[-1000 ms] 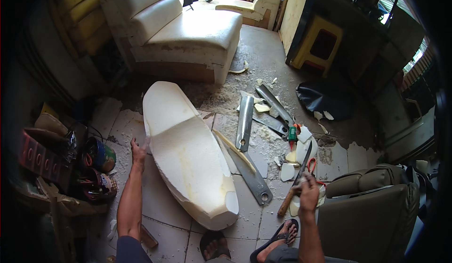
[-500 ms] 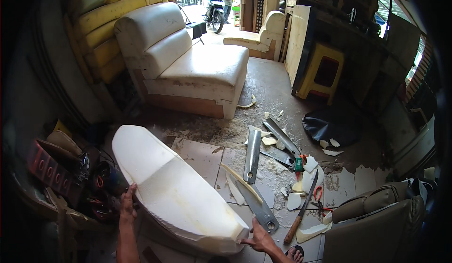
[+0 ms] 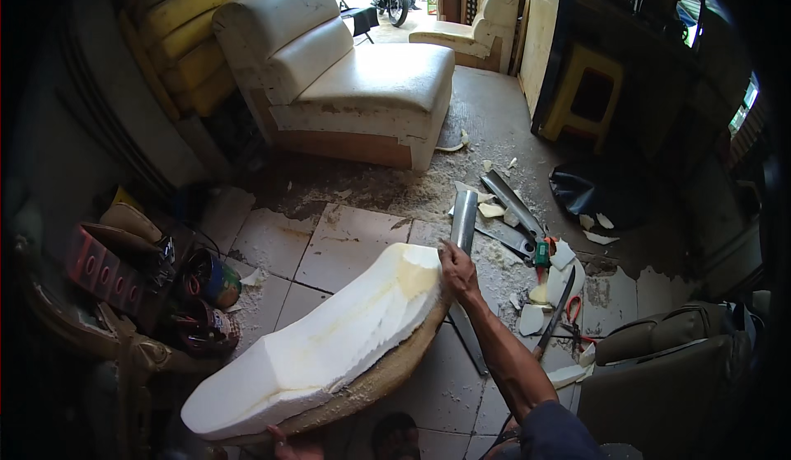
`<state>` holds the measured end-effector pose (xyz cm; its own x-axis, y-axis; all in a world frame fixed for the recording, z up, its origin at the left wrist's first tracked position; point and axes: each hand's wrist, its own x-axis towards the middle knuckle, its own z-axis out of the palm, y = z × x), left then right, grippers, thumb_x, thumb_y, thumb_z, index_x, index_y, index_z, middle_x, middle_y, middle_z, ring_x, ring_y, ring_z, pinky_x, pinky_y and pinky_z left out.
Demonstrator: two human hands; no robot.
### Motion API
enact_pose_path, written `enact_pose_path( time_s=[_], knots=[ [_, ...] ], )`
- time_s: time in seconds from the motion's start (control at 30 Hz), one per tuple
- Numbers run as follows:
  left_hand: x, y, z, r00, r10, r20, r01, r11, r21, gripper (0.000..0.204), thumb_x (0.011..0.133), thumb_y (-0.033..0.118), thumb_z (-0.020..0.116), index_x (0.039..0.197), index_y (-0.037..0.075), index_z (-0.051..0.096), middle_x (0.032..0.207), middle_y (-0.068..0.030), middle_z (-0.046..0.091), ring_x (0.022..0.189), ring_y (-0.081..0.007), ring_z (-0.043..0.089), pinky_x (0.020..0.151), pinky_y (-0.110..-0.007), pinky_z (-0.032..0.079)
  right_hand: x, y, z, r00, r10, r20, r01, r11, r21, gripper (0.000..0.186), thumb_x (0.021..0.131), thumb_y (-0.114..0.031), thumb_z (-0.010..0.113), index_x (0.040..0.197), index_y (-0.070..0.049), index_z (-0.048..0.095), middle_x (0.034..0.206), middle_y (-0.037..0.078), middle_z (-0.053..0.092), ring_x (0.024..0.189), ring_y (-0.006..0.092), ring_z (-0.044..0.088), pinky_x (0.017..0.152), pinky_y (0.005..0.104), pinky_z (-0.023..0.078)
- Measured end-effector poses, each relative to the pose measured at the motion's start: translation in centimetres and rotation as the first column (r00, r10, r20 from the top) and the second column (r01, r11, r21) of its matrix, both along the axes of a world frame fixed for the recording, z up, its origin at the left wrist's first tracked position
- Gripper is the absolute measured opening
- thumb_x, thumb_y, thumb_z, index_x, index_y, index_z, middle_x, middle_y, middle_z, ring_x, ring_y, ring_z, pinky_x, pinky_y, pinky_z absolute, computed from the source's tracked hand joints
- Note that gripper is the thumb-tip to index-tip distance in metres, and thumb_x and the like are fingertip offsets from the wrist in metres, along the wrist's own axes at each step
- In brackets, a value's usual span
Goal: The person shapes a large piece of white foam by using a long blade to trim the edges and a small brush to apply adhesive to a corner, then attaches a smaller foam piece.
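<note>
above tiles (image 3: 354, 242), likely positioning foam seat (image 3: 329, 340), needing steadiness: pinching mid-frame with right hand (image 3: 458, 272); cannot tell fingers of left hand (image 3: 295, 449).

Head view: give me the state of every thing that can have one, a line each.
Foam seat: tilted, brown underside partly showing
Right hand: closed on the foam seat's far end
Left hand: at its near end, partly out of view
Knife: lying unheld, blade bare
Red-handled tool: lying unheld; open or shut unclear
White chair: upright, scuffed
Yellow stool: upright
Tiled floor: chipped, littered
</note>
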<state>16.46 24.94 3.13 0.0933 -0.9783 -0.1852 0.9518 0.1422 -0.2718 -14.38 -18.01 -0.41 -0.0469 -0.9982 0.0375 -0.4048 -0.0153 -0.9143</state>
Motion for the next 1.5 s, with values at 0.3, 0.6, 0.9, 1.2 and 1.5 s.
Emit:
enact_pose_path(
  time_s=[0.3,0.6,0.9,1.2,1.5],
  knots=[
    [-7.1,-4.0,3.4,0.569,-0.3,0.766,-0.33,0.769,0.547,0.055,0.1,0.059,0.055,0.116,0.008,0.07,0.116,-0.0104,0.07,0.095,-0.0267,0.066,0.095,-0.047,0.051,-0.4,-2.3,-4.7,0.907,-0.103,-0.409,0.097,0.995,-0.036,0.027,0.094,-0.022,0.057,0.11,-0.005,0.069,0.104,0.024,0.067,0.101,0.0434,0.066,0.091,0.0505,0.053],
    [-9.5,-6.3,4.2,0.662,-0.282,0.694,-0.219,0.813,0.539,0.055,0.1,0.061,0.052,0.099,0.011,0.075,0.117,-0.0081,0.071,0.095,-0.026,0.064,0.093,-0.045,0.049,-3.5,4.5,-7.9,0.779,0.073,-0.623,-0.002,0.994,0.113,0.039,0.089,-0.02,0.065,0.125,-0.008,0.06,0.116,0.021,0.057,0.1,0.0425,0.064,0.086,0.0488,0.056],
    [-12.2,-8.2,2.7,0.61,-0.41,0.678,0.032,0.868,0.496,0.06,0.098,0.067,0.048,0.122,0.014,0.066,0.119,-0.0095,0.068,0.093,-0.0274,0.065,0.09,-0.047,0.051,-10.1,10.3,-1.7,0.447,-0.232,0.864,-0.239,0.899,0.366,0.035,0.093,-0.007,0.067,0.127,-0.005,0.06,0.103,0.008,0.07,0.089,0.0207,0.067,0.085,0.0382,0.056],
    [-16.9,-10.9,-3.0,0.425,-0.633,0.647,0.258,0.77,0.584,0.068,0.1,0.068,0.043,0.144,0.017,0.05,0.121,-0.01,0.059,0.091,-0.0242,0.062,0.087,-0.044,0.05,-8.4,14.6,3.9,0.142,-0.121,0.982,-0.357,0.92,0.165,0.044,0.097,-0.002,0.056,0.14,0.0,0.052,0.114,0.018,0.068,0.103,0.0286,0.069,0.093,0.0453,0.057],
    [-16.8,-18.4,1.5,-0.391,-0.301,0.87,0.23,0.883,0.409,0.038,0.104,0.022,0.063,0.138,0.007,0.055,0.118,-0.0088,0.063,0.102,-0.0152,0.062,0.088,-0.031,0.05,-5.8,19.3,2.9,0.11,0.015,0.994,-0.36,0.933,0.025,0.028,0.097,-0.002,0.065,0.123,-0.011,0.061,0.124,0.01,0.066,0.132,0.0339,0.054,0.116,0.0536,0.039]
  ],
)
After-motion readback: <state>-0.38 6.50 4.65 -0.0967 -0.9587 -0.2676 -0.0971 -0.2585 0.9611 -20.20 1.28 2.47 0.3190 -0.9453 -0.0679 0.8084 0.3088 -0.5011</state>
